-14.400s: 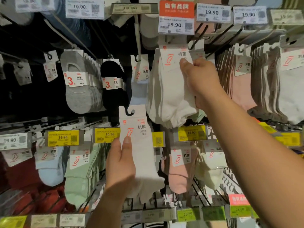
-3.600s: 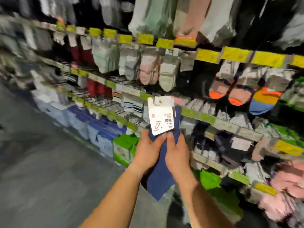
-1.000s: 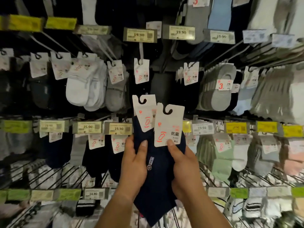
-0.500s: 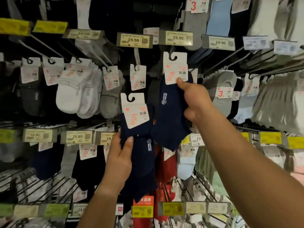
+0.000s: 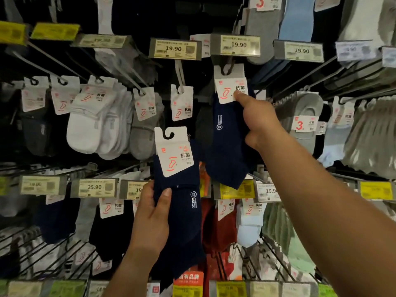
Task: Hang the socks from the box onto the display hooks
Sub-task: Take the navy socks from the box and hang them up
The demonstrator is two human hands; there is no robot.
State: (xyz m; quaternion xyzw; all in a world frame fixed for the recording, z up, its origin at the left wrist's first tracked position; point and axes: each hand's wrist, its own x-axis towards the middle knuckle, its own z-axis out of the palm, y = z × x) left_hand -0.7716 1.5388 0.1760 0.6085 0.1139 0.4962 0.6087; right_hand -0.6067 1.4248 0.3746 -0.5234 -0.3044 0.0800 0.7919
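Two navy sock packs are in hand before a wall of display hooks [image 5: 179, 71] hung with white, grey and dark socks under price tags [image 5: 174, 48]. Largest in the scene is the rack itself, its rows running left to right, rods projecting toward the person.

Raised sock pack [image 5: 229, 133]: held high and right of centre, long axis vertical, toe down. Its white header card [image 5: 230, 84] sits directly under the 19.90 tag [image 5: 235, 45], with the card's hook slot at the dark hook end there; whether the slot is fully seated cannot be told. The right hand [image 5: 260, 123] pinches this pack, thumb on the card's lower edge, fingers curled behind the fabric.

Second sock pack [image 5: 180, 200]: lower and left of the first, also upright, card [image 5: 174, 151] on top with its slot open and free of any rod. The left hand [image 5: 153, 219] grips it by the foot, thumb across the front.

Judgement: the right hand is nearer the target hook, which lies just above it; the coming move depends on sliding the slot along the rod, away from the person. The box is not in view.
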